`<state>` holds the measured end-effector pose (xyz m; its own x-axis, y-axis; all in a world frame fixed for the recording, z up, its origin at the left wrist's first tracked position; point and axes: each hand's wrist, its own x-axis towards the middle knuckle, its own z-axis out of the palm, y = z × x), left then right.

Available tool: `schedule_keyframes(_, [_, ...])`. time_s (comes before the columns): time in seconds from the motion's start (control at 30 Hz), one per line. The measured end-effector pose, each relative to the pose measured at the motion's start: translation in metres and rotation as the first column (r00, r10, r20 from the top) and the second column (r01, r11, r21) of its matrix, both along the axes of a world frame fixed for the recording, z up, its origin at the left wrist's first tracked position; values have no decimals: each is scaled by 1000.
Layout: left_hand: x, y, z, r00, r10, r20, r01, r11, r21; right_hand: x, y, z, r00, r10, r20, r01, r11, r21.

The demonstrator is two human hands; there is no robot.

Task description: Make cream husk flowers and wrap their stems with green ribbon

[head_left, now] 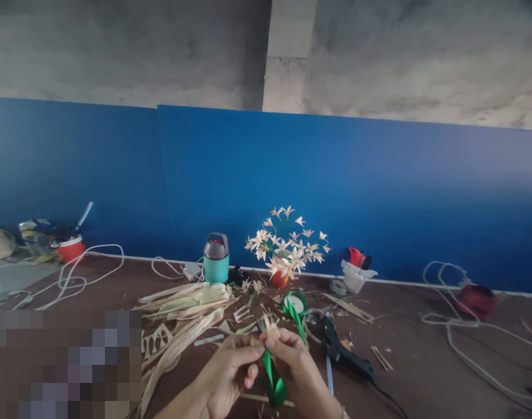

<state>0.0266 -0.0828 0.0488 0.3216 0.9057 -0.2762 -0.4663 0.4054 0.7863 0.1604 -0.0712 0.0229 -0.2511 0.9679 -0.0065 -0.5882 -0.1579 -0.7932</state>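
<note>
Both my hands meet low in the middle of the view over a brown table (423,372). My left hand (229,369) and my right hand (292,355) pinch a small pale husk flower (270,324) together with a strip of green ribbon (272,378) that hangs in a loop below the fingers. The ribbon runs up to a green ribbon roll (295,303) lying flat just beyond my right hand. A black glue gun (342,349) lies to the right of my right hand.
A pot of finished pale flowers (286,247) stands at the back by the blue wall. Dried husk strips (183,314) lie at left, a teal flask (216,258) behind them. White cables (467,343) trail at right, and a red object (478,298) sits there.
</note>
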Motion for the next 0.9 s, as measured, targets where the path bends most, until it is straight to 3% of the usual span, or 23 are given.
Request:
schedule_keyframes(0.17, [-3,4,-4,980,-56,-190,77,991,105,0,2,1,996,-33,79,33,999,0])
schedule_keyframes(0.3, [-2,3,-4,922,34,-385,51,977,209,-1,2,-1,991,-41,127,38,999,22])
schedule_keyframes(0.5, [4,3,-5,823,139,-551,16,963,267,-2,3,-6,990,-37,132,35,999,18])
schedule_keyframes(0.57, [4,4,-8,747,230,-623,21,929,369,-3,4,-10,989,-60,135,58,998,17])
schedule_keyframes(0.73, [1,3,-14,592,503,-630,31,767,641,-7,5,-14,984,-126,123,121,991,51])
schedule_keyframes(0.83, [-1,2,-13,588,526,-614,80,718,692,-8,3,-12,983,-138,119,131,989,68])
schedule_keyframes(0.9, [-3,1,-10,634,465,-617,93,747,659,-7,2,-9,982,-130,137,119,989,89])
